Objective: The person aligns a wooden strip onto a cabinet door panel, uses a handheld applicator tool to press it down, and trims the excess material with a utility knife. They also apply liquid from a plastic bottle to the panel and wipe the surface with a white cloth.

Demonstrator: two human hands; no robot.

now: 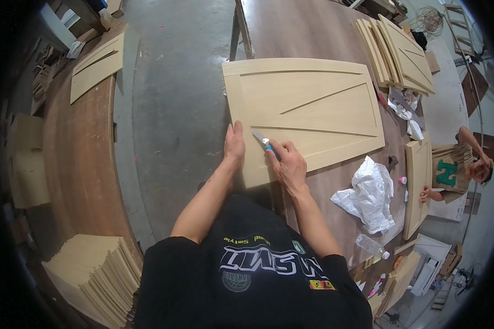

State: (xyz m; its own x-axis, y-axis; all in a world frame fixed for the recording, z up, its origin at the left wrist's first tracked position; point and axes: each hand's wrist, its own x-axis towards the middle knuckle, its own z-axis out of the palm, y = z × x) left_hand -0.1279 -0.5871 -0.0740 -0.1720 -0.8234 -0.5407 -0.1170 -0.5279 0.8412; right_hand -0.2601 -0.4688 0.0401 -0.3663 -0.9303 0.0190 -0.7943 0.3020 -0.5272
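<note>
Apparently cleaning up groove (318, 131) end: right hand (290, 167) curled closed round blue-handled knife (267, 143), blade on pale panel (274, 88). Panel overhangs brown table (296, 30). Left hand (234, 147) at panel edge, fingers nearly straight, grip unclear. Next stroke likely wants light pressure.

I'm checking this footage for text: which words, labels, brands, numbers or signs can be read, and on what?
I won't copy the wording, only say where it stands:
Black shirt: large white lettering, smaller yellow lettering, a grey round emblem, a red-and-yellow patch.
Co-worker's tan shirt: one large green letter.
Knife: any marking too small to read.
Wooden panel: none visible.
</note>
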